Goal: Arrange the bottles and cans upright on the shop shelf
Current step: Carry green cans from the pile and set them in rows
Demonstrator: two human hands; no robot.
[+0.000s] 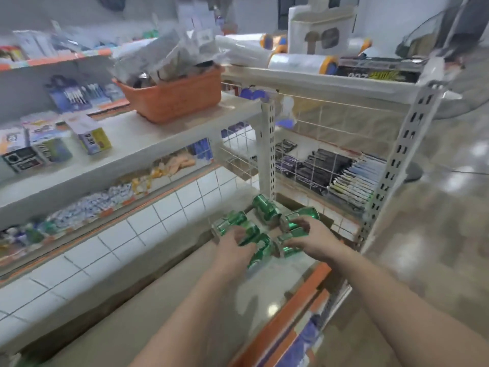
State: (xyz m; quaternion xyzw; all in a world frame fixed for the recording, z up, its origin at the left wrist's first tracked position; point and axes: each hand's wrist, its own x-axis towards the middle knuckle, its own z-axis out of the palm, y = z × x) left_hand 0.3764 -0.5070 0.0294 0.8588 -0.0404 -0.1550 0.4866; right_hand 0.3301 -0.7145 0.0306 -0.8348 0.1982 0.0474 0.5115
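Observation:
Several green cans lie on their sides in a loose cluster at the far end of the low shelf (pixel 275 282). One green can (pixel 265 208) lies at the back, another (pixel 229 221) to the left. My left hand (pixel 234 249) lies over the cans on the near left, fingers curled down over one green can (pixel 260 249). My right hand (pixel 308 241) lies on the right side of the cluster, its fingers round a green can (pixel 289 238). The picture is blurred, so the exact grips are unclear.
A white tiled ledge (pixel 137 229) runs along the left of the shelf. Above it are shelves with boxed goods and an orange basket (pixel 172 98). A wire-grid rack (pixel 330 144) with a perforated post (pixel 267 144) stands behind the cans. Shiny floor (pixel 436 247) lies right.

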